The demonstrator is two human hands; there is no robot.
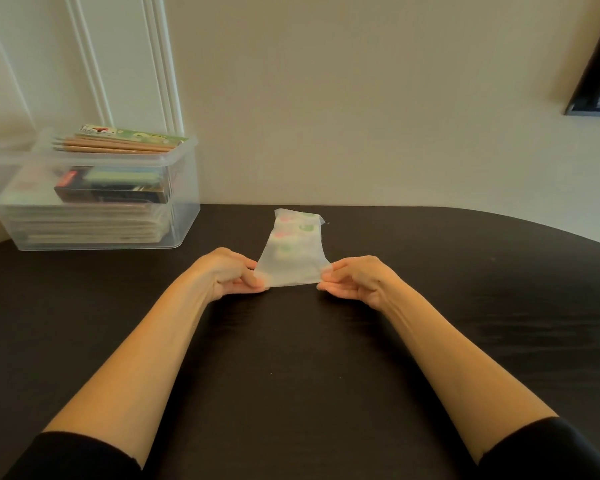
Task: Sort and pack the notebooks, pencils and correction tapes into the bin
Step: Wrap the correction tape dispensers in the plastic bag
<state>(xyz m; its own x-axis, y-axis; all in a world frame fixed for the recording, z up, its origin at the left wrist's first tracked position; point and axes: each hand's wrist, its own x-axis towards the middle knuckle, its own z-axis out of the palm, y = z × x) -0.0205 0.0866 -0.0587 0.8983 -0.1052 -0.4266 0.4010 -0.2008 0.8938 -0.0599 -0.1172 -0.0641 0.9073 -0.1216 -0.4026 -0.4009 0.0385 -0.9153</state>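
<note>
A frosted plastic bag (293,252) with pink and green items showing faintly through it lies on the dark table (291,358). My left hand (231,273) pinches its near left corner and my right hand (354,282) pinches its near right corner, stretching the bag's near edge between them. At the back left stands a clear plastic bin (187,202). Inside it are stacked notebooks (90,223), a dark box (111,194) with a pale green item on top, and pencils (115,147) lying across the rim beside a green printed pack (132,133).
The table's far edge meets a cream wall, and the edge curves away at the right. White door trim rises behind the bin. A dark frame shows at the upper right corner.
</note>
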